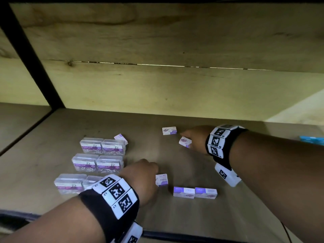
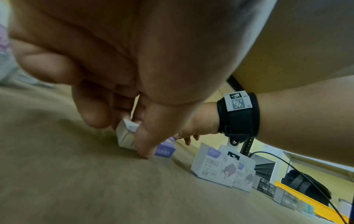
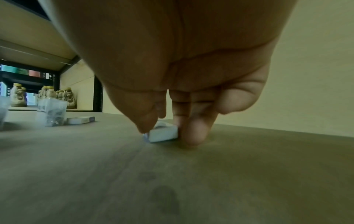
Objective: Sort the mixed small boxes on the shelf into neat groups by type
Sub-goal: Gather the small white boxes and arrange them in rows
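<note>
Several clear paper clip boxes (image 1: 102, 146) stand in pairs at the left of the shelf. My left hand (image 1: 143, 174) pinches a small white-and-purple staples box (image 1: 161, 179) (image 2: 126, 134) against the shelf, thumb and fingers curled round it. Two more staples boxes (image 1: 195, 192) (image 2: 216, 166) lie side by side to its right. Farther back, my right hand (image 1: 194, 137) pinches another staples box (image 1: 185, 142) (image 3: 162, 134) between thumb and fingers. One staples box (image 1: 169, 130) lies loose behind it, and another (image 1: 121, 138) leans by the paper clip boxes.
The wooden shelf surface (image 1: 175, 163) has a back panel (image 1: 157, 88) and a black post (image 1: 33, 55) at the left. A blue object (image 1: 312, 139) shows at the right edge. Bottles (image 3: 47, 95) stand on a neighbouring shelf.
</note>
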